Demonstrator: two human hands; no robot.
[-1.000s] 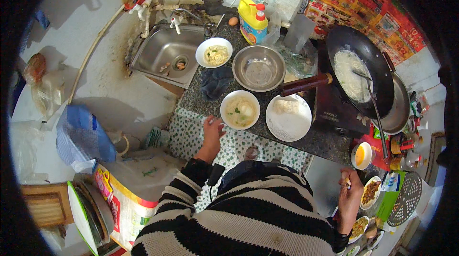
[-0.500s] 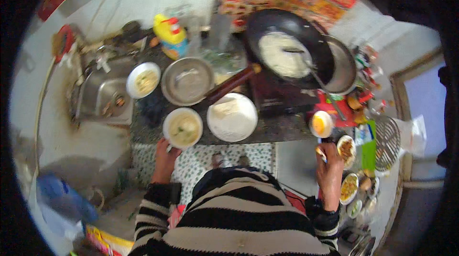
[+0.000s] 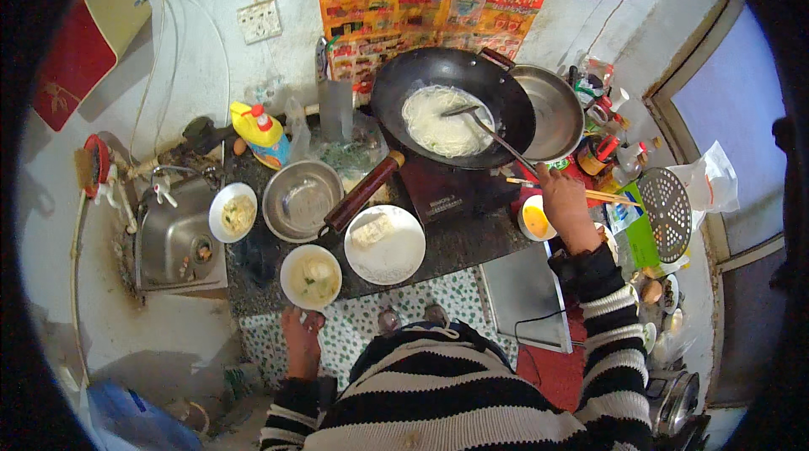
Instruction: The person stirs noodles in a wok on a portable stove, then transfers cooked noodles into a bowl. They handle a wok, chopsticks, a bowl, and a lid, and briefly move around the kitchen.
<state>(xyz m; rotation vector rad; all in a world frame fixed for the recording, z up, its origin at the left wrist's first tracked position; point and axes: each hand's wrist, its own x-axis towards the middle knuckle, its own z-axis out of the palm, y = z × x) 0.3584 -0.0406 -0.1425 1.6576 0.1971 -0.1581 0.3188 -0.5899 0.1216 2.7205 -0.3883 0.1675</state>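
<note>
My right hand (image 3: 565, 205) is closed around a pair of chopsticks (image 3: 613, 197), and its fingers are at the handle end of a ladle (image 3: 497, 140). The ladle's head rests among white noodles in pale liquid (image 3: 434, 124) inside a black wok (image 3: 512, 114). Just below that hand stands a small bowl of beaten egg (image 3: 535, 220). My left hand (image 3: 302, 338) is by the counter's front edge with curled fingers, close against a white bowl of soup (image 3: 323, 291); whether it grips the rim is hidden.
A white plate (image 3: 396, 264) with a pale block, a steel basin (image 3: 282, 213) and another food bowl (image 3: 226, 223) line the counter. A cleaver-like wooden handle (image 3: 362, 191) lies across. The sink (image 3: 173, 240) is left; jars, a perforated skimmer (image 3: 667, 211) and a steel pan (image 3: 560, 118) are right.
My right hand has moved forward from beside the side dishes to the ladle's handle end, with the chopsticks in it. My left hand stays by the soup bowl. The view has shifted.
</note>
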